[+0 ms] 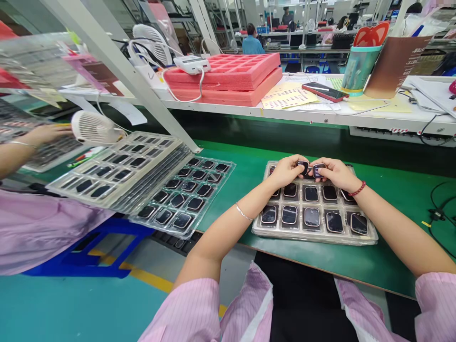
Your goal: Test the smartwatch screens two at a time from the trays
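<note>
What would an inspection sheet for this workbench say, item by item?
Surface: green bench, with a white shelf above.
Job's things: tray of dark, square watch-like pieces before the person; more pieces in a clear tray to the left.
Clutter: phone, papers, cup and pink foam blocks, all on the shelf.
Hands: left hand and right hand each hold one piece, above the tray's far side.
Cables: black cables on the bench, right; white cable by the foam.
Surroundings: another person's hand and small fan at left; people further back.
</note>
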`<state>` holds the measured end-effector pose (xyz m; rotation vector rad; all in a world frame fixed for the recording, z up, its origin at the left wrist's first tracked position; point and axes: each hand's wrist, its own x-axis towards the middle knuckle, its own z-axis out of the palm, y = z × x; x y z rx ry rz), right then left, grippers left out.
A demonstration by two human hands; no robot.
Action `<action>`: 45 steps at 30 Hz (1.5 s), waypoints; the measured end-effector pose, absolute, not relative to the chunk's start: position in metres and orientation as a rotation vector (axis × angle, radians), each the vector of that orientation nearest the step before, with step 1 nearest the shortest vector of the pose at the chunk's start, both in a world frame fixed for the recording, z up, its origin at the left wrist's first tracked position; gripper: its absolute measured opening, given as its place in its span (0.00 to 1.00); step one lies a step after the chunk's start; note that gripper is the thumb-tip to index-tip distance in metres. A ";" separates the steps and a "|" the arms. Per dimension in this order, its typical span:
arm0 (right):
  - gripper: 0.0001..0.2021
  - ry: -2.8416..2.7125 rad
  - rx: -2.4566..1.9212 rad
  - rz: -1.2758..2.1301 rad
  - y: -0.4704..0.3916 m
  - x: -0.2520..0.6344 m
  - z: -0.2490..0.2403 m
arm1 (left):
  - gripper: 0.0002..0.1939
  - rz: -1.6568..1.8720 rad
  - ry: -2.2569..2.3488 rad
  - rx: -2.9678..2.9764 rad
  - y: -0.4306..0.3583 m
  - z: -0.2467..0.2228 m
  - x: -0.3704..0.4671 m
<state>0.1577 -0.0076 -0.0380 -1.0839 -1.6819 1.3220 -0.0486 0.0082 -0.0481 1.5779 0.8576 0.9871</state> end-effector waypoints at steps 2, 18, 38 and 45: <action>0.13 -1.678 -1.081 1.321 -0.008 0.157 -0.038 | 0.10 0.989 0.863 1.574 0.008 -0.048 -0.049; 0.18 -1.712 -1.030 1.237 -0.008 0.156 -0.042 | 0.18 1.070 0.893 1.596 0.011 -0.052 -0.049; 0.22 -1.739 -1.014 1.231 -0.008 0.156 -0.043 | 0.21 1.077 0.855 1.582 0.010 -0.049 -0.050; 0.22 -1.764 -0.985 1.214 -0.007 0.157 -0.044 | 0.24 1.075 0.868 1.575 0.010 -0.048 -0.051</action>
